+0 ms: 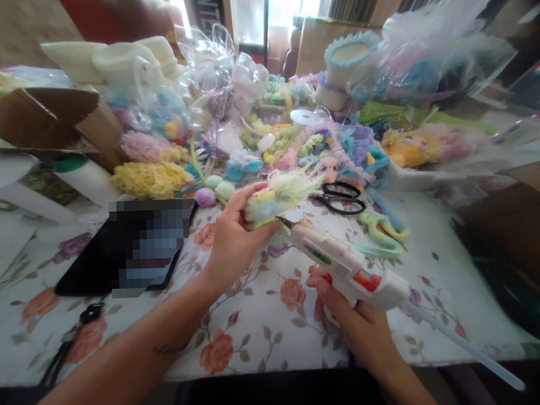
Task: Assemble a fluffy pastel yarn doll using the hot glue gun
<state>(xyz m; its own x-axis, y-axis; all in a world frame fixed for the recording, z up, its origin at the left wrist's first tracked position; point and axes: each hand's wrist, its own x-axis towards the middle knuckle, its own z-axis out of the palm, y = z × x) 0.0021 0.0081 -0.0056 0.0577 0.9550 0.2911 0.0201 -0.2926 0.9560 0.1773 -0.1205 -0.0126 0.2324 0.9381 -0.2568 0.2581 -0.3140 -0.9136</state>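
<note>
In my left hand [238, 236] is a fluffy pale yellow and blue craft piece [263, 205] with feathery fringe at its right end. My fingers wrap around it from behind and below. My right hand [356, 317] grips the handle of a white hot glue gun [334, 253] with red parts, one finger by its trigger. The gun's dark nozzle points up and left, touching or very close to the craft piece's lower edge. A long translucent glue stick [469, 337] juts from its back. Black-handled scissors [343, 199] lie just beyond the gun.
A dark tablet [130, 249] lies left on the flowered tablecloth [252, 321]. Yarn, pompoms [205, 197], trims and plastic bags [207, 74] crowd the back. A cardboard box [50, 121] stands left, a white spool [83, 176] before it. Green fuzzy stems [381, 237] lie right of centre.
</note>
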